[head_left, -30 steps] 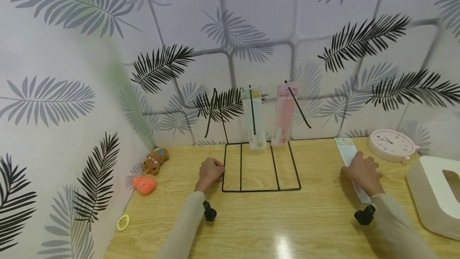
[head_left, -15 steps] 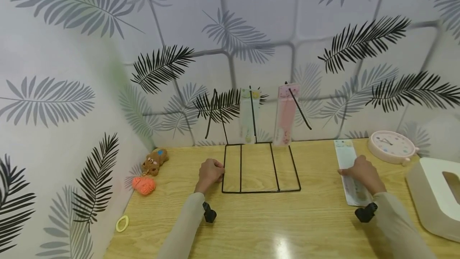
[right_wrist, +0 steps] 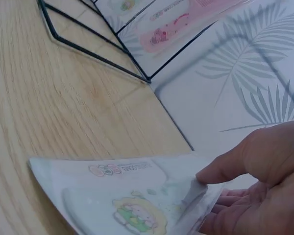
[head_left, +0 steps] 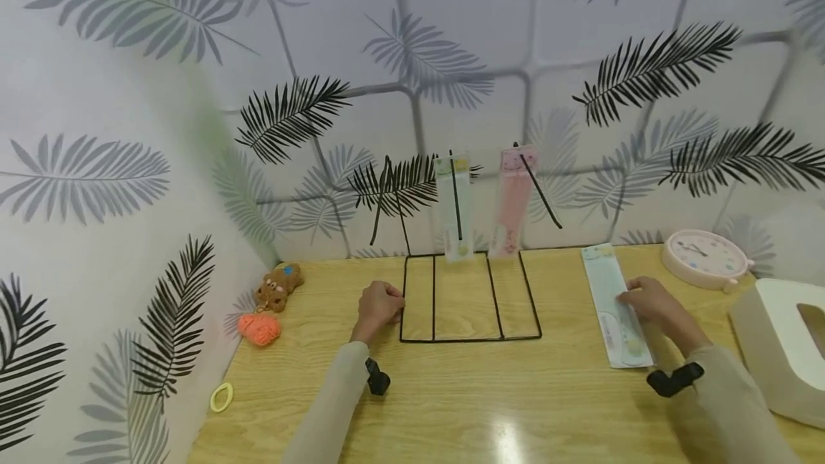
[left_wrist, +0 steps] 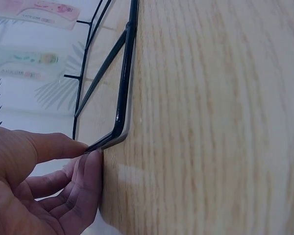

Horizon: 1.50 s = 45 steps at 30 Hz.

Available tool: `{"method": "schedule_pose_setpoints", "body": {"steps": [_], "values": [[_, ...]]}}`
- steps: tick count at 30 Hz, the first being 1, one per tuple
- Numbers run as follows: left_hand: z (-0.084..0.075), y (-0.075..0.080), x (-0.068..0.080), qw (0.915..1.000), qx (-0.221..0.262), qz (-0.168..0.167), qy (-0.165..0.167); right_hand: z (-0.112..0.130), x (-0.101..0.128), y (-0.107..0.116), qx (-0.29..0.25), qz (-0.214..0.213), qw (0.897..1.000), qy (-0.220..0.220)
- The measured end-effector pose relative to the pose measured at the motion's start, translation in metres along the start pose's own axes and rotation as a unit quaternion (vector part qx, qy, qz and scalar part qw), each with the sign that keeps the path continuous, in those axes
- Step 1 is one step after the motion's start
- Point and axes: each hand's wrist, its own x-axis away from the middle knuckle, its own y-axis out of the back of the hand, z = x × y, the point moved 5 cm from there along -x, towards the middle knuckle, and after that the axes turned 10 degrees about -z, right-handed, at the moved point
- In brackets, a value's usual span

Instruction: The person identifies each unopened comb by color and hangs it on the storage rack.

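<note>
My left hand [head_left: 377,306] pinches the left side bar of a black wire display rack [head_left: 470,340]. The left wrist view has the thumb and finger on the rack's bar [left_wrist: 121,93]. At the right, my right hand [head_left: 659,308] grips the right edge of a pale blue packaged comb [head_left: 606,291]. In the right wrist view the comb packet [right_wrist: 93,183] bends slightly and shows a printed cartoon figure; the thumb lies on its edge. On the rack's hooks hang another pale blue comb packet [head_left: 447,199] and a pink comb packet [head_left: 512,203]. The left hook [head_left: 380,203] carries nothing.
A pink clock [head_left: 704,258] and a white box with an opening [head_left: 767,349] stand at the right. Along the left lie a brown bear plush [head_left: 278,288], an orange yarn bundle [head_left: 259,329] and a yellow ring [head_left: 221,397]. A leaf-patterned wall backs the table.
My right hand has taken the comb packet by its right edge and shifted it left. The hanging packets have swung slightly. My left hand stays on the rack.
</note>
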Motion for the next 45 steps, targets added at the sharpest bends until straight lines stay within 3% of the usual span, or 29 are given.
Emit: {"method": "schedule_pose_setpoints", "body": {"steps": [6, 13, 16, 28, 32, 39, 45], "values": [[-0.004, -0.004, 0.0, 0.9999, 0.007, 0.011, -0.008, -0.009, 0.004, -0.007, -0.079, -0.007, 0.996, -0.051], [-0.003, -0.003, -0.001, 0.9997, 0.016, 0.013, -0.012, -0.004, 0.007, -0.006, -0.208, -0.038, 0.976, -0.042], [-0.002, -0.004, -0.001, 0.9996, 0.02, 0.019, -0.01, 0.003, 0.009, 0.001, -0.24, -0.041, 0.969, -0.034], [0.0, -0.003, -0.004, 0.9997, 0.012, 0.015, -0.013, 0.047, 0.023, 0.023, -0.234, -0.066, 0.969, 0.037], [-0.002, -0.003, -0.004, 0.9998, 0.014, 0.007, -0.011, 0.061, 0.033, 0.032, -0.269, -0.093, 0.956, 0.072], [-0.002, -0.003, -0.008, 0.9997, 0.023, -0.009, -0.008, 0.087, 0.047, 0.047, -0.219, -0.165, 0.949, 0.159], [-0.006, -0.003, -0.007, 0.9998, 0.019, -0.01, -0.005, 0.107, 0.058, 0.053, -0.291, -0.15, 0.922, 0.208]]}}
